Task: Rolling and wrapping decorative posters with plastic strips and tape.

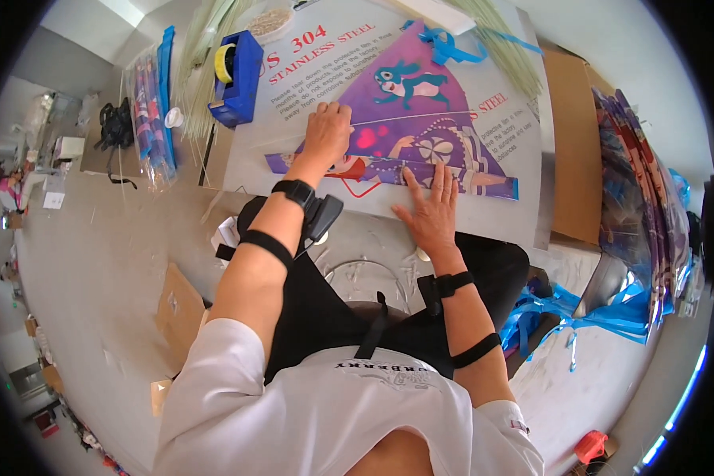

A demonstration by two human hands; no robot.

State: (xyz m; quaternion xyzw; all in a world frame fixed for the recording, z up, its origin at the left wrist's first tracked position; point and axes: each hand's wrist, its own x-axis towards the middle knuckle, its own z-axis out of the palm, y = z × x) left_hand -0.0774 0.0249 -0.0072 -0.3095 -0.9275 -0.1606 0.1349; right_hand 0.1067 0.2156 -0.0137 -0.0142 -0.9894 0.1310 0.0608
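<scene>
A purple triangular kite [389, 107], printed with cartoon figures, lies on the sheet-covered table, its point away from me. Blue ribbon [456, 49] is bunched by that point. My left hand [329, 132] is closed at the kite's left edge; what its fingers grip is hidden. A thin pale line, a rod or a seam, runs from those fingers across the kite. My right hand [431, 202] lies flat with fingers spread on the printed strip [492, 186] along the near edge.
A blue tape dispenser [238, 79] stands on the table's left, near bundles of thin pale rods [202, 75] and a bowl of small pieces [270, 24]. Wrapped kites [149, 119] lie farther left. At the right are a cardboard box [575, 151], packed kites [639, 206] and blue ribbons [563, 309].
</scene>
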